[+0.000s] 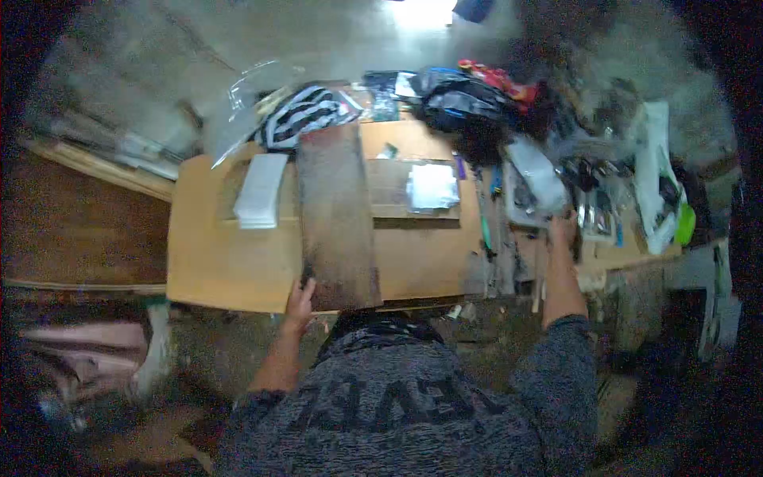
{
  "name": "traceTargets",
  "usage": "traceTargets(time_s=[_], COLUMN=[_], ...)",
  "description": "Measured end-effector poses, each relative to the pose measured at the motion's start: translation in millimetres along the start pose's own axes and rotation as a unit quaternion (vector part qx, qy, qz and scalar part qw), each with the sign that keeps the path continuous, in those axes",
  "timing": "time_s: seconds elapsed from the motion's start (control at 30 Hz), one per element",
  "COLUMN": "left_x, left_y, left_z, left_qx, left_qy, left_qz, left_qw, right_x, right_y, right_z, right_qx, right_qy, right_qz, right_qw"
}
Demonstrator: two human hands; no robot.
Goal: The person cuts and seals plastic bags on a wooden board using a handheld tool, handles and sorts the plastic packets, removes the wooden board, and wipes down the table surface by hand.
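My left hand point(299, 304) closes on the near left edge of a long, dark-stained brown board point(338, 215), which lies lengthwise across the cardboard work surface. Out to the right, my right hand point(562, 228) is closed at the near end of a whitish, translucent strip point(537, 173). The strip is blurred, so its kind is unclear. To the board's left rests a stack of white strips point(261, 191). On its right, a stack of white square sheets point(432, 188) sits on a smaller cardboard piece point(389, 213).
Behind the board are a black-and-white striped item point(306, 115) and a dark heap with red point(469, 99). A white plastic bag point(656, 175) stands at the far right. Between it and the strip lie small packaged items point(596, 211). The cardboard surface point(207, 254) ends near my body.
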State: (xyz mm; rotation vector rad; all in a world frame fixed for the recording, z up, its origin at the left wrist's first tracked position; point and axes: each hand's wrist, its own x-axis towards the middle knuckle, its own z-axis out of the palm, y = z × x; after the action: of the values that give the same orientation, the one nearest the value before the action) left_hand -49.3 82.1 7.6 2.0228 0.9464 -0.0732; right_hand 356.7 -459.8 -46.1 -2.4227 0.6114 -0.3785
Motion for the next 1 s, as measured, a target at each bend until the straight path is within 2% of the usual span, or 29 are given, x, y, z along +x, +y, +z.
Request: traceTargets(time_s=[0.03, 0.07, 0.1, 0.13, 0.2, 0.37, 0.4, 0.43, 0.47, 0.5, 0.57, 0.63, 0.7, 0.73, 0.77, 0.83, 0.9, 0.93, 1.0], left_x=[4.7, 12.1, 15.4, 11.8, 3.8, 6.5, 9.6, 9.2, 6.8, 6.1, 8.2, 8.7, 3.3, 10.3, 22.7, 28.5, 20.8, 13.3, 0.3], left_y=[-13.3, -28.2, -35.6, -30.7, -14.6, -20.9, -25.8, -20.2, -7.1, 0.3, -1.3, 7.2, 26.6, 11.9, -16.1, -29.1, -12.8, 2.4, 32.3], left_z=[5.0, 12.0, 14.5, 12.2, 8.2, 9.7, 11.6, 6.7, -2.0, -6.4, 2.5, 9.0, 3.7, 11.8, 29.5, 37.5, 35.8, 27.2, 9.1], left_qx=[-0.001, -0.065, -0.128, -0.129, -0.245, -0.237, -0.257, -0.26, -0.212, -0.164, -0.196, -0.228, -0.191, -0.192, -0.26, -0.327, -0.229, -0.232, -0.058], left_qy=[0.017, 0.009, -0.001, 0.012, -0.048, -0.042, -0.045, -0.041, -0.061, -0.079, -0.057, -0.037, 0.047, 0.048, 0.025, 0.003, 0.028, 0.027, -0.016], left_qz=[-0.011, 0.021, 0.056, 0.052, 0.006, -0.016, -0.018, -0.017, -0.023, -0.03, -0.039, -0.049, 0.046, 0.047, 0.026, 0.005, -0.028, -0.03, -0.056], left_qw=[1.0, 0.998, 0.99, 0.99, 0.968, 0.971, 0.965, 0.964, 0.975, 0.983, 0.978, 0.972, 0.979, 0.979, 0.965, 0.945, 0.973, 0.972, 0.997], right_x=[-2.7, -5.2, -3.3, -2.6, -6.2, -4.9, 6.0, 2.1, -2.8, -23.3, -80.8, -137.3, -188.8, -214.0, -238.8, -285.2, -321.5, -333.9, -352.9], right_y=[-5.8, -11.6, -13.6, -4.1, -8.4, 15.4, 37.3, 37.4, 36.3, 17.2, -28.7, -57.3, -80.4, -92.0, -104.4, -133.0, -134.4, -133.0, -136.3], right_z=[-3.3, -6.5, -10.8, -2.0, -8.7, 3.8, 22.2, 24.1, 25.2, 13.5, -11.2, -13.8, -16.7, -17.4, -18.0, -23.0, -5.5, 6.9, 20.7], right_qx=[-0.023, -0.045, -0.196, -0.091, -0.105, -0.136, -0.063, -0.038, -0.017, -0.015, -0.007, 0.06, 0.084, 0.105, 0.125, 0.12, 0.202, 0.199, 0.213], right_qy=[-0.011, -0.021, -0.082, -0.035, -0.062, -0.073, -0.049, 0.004, 0.057, 0.058, 0.023, -0.028, -0.101, -0.175, -0.249, -0.415, -0.543, -0.543, -0.6], right_qz=[-0.022, -0.045, -0.017, -0.041, -0.062, -0.101, -0.067, -0.106, -0.147, -0.153, -0.219, -0.25, -0.315, -0.309, -0.3, -0.233, -0.081, -0.082, -0.028], right_qw=[0.999, 0.998, 0.977, 0.994, 0.991, 0.983, 0.994, 0.994, 0.987, 0.986, 0.975, 0.966, 0.94, 0.929, 0.912, 0.871, 0.811, 0.812, 0.771])
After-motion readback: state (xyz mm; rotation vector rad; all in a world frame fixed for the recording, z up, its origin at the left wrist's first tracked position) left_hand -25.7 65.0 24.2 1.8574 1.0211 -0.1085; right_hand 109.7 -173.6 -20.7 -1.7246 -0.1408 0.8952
